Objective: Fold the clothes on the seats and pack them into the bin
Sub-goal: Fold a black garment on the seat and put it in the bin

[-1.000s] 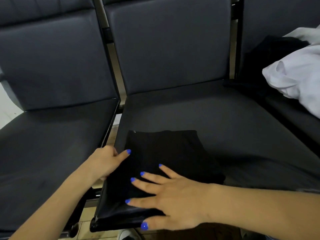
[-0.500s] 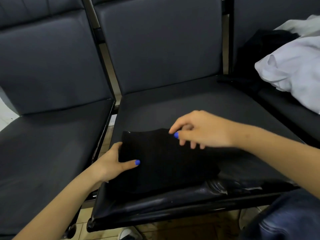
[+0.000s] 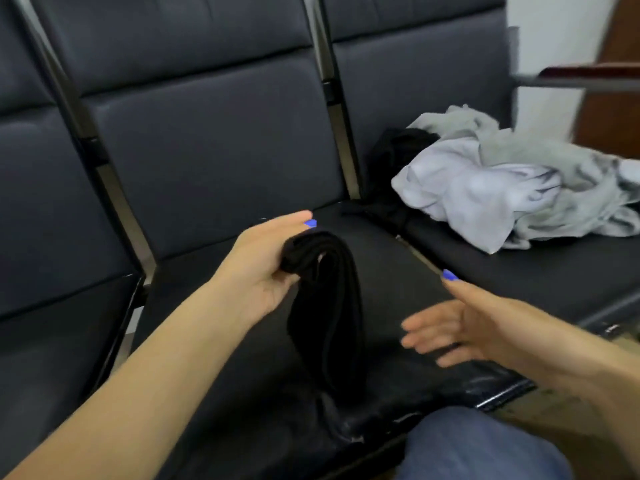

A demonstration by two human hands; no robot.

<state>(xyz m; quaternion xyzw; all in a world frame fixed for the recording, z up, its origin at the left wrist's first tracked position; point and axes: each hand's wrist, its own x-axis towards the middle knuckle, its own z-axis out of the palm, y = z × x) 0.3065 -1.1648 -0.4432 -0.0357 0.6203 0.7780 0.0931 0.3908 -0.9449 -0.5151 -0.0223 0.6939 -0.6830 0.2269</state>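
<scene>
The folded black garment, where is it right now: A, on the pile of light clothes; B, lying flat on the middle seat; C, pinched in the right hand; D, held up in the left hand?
D: the left hand grips the top of the folded black garment, which hangs above the seat, while the right hand is open beside it.

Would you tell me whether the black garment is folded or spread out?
Folded: the black garment hangs as a compact layered bundle gripped by the left hand.

Dark seats point(image 3: 398, 271) are carrying a heap of pale clothes point(image 3: 502, 199) and a black garment point(image 3: 394, 161), lying beyond the right hand point(image 3: 485, 327).
</scene>
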